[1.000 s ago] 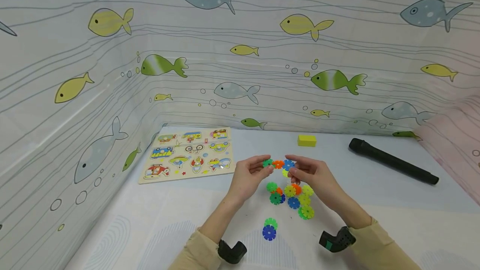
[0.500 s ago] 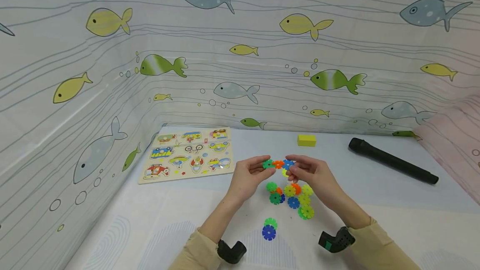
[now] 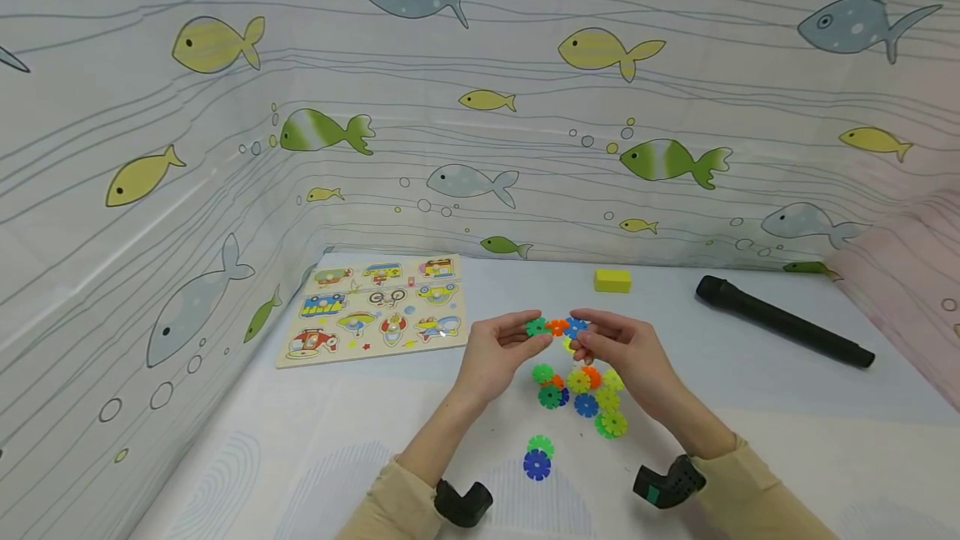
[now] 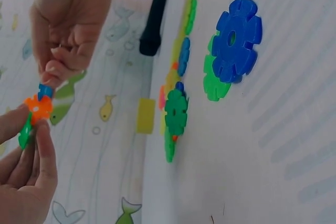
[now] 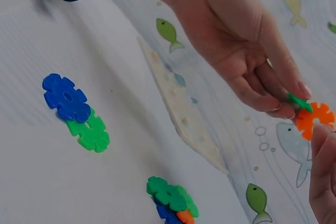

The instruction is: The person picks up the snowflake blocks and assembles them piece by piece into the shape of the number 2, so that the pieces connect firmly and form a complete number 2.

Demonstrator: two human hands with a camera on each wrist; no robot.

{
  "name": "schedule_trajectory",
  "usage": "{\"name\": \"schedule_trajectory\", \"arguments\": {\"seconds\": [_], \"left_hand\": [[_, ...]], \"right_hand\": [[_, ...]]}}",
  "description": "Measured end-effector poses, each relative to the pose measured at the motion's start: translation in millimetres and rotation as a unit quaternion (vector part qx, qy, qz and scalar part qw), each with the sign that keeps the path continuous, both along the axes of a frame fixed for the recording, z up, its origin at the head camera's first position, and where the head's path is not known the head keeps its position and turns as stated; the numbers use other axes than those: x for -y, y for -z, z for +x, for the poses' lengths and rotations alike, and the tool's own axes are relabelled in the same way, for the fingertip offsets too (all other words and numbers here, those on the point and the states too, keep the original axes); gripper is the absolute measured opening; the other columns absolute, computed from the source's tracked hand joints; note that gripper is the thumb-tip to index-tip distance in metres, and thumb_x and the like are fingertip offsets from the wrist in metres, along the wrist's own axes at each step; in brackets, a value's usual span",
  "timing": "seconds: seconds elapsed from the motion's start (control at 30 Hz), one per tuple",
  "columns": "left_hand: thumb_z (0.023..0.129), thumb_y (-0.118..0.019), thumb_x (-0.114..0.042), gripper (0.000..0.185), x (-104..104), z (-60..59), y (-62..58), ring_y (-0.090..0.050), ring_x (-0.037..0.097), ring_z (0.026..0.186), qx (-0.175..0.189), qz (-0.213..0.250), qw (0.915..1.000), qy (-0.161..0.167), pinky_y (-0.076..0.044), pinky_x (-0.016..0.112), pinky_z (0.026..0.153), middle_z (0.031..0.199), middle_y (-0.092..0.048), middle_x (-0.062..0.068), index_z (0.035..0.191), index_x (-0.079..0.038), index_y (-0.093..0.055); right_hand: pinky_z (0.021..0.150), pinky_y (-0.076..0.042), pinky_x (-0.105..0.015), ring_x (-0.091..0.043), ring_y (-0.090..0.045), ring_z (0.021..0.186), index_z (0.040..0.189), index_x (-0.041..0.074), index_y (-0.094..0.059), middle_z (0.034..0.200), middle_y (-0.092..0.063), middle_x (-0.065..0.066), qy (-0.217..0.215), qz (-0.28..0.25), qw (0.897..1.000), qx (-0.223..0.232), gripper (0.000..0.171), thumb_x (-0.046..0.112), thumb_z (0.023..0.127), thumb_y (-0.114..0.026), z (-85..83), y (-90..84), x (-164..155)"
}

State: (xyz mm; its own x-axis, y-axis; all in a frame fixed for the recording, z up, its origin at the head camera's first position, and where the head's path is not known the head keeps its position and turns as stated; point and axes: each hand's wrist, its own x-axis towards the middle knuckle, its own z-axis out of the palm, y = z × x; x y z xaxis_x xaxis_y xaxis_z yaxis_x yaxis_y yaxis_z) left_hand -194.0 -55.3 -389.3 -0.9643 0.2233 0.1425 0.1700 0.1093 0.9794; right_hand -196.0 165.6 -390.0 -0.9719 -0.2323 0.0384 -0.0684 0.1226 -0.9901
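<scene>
While pinching the green disc in the left fingers and the blue disc in the right fingers, holds the short row crosswise above the worktop, long axis left to right, with the orange disc midway, about equally near both.

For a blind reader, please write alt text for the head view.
Left hand pinches a green disc, right hand a blue disc, with an orange disc between. More discs, a picture board and a yellow block lie on the table.
</scene>
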Motion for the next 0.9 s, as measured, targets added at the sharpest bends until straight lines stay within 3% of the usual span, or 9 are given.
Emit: {"name": "schedule_trajectory", "arguments": {"seconds": [0.13, 0.3, 0.4, 0.63, 0.9], "left_hand": [[0.092, -0.074, -0.021, 0.039, 0.2, 0.2, 0.4, -0.072, 0.022, 0.098, 0.002, -0.003, 1.0, 0.007, -0.057, 0.025, 0.087, 0.11, -0.073, 0.011, 0.129, -0.009, -0.067], [0.092, -0.074, -0.022, 0.04, -0.5, 0.4, 2.4, -0.072, 0.021, 0.098, 0.006, -0.012, 0.9996, 0.023, -0.058, 0.029, 0.089, 0.111, -0.073, 0.011, 0.13, -0.009, -0.067], [0.092, -0.074, -0.021, 0.041, -1.0, 0.7, 3.3, -0.072, 0.021, 0.099, 0.007, -0.01, 0.9997, 0.022, -0.058, 0.029, 0.089, 0.111, -0.073, 0.011, 0.13, -0.009, -0.067], [0.091, -0.074, -0.021, 0.039, 1.2, 0.1, 1.1, -0.073, 0.022, 0.098, 0.0, -0.004, 1.0, -0.002, -0.058, 0.027, 0.087, 0.109, -0.073, 0.011, 0.128, -0.009, -0.068], [0.094, -0.072, -0.024, 0.04, 0.6, -0.5, 2.2, -0.071, 0.021, 0.099, 0.002, -0.012, 0.9998, 0.013, -0.058, 0.026, 0.087, 0.111, -0.072, 0.011, 0.13, -0.009, -0.066]], "right_hand": [[0.084, -0.059, -0.028, -0.018, -0.07, 0.083, 0.137, -0.001, -0.054, 0.091, -0.072, -0.004, -0.002, -0.01, 1.0, 0.014, 0.045, 0.023, 0.099, -0.064, -0.4, 0.4, 1.9], [0.083, -0.06, -0.028, -0.016, -0.074, 0.085, 0.139, -0.008, -0.048, 0.096, -0.075, -0.005, -0.022, -0.042, 0.998, 0.047, 0.053, 0.025, 0.1, -0.062, -1.9, 1.2, 2.2], [0.082, -0.06, -0.027, -0.015, -0.074, 0.083, 0.139, -0.011, -0.048, 0.095, -0.075, -0.005, -0.013, -0.053, 0.997, 0.062, 0.054, 0.023, 0.099, -0.064, -2.3, 1.8, 1.6], [0.078, -0.06, -0.027, -0.015, -0.07, 0.076, 0.129, -0.005, -0.059, 0.088, -0.074, -0.003, 0.036, -0.036, 0.997, 0.05, 0.047, 0.027, 0.096, -0.069, -3.8, 4.6, 0.0], [0.079, -0.056, -0.02, -0.013, -0.062, 0.081, 0.142, -0.001, -0.05, 0.092, -0.068, -0.005, -0.026, -0.024, 0.998, 0.06, 0.049, 0.021, 0.1, -0.062, -0.8, -1.5, -2.3]]}}
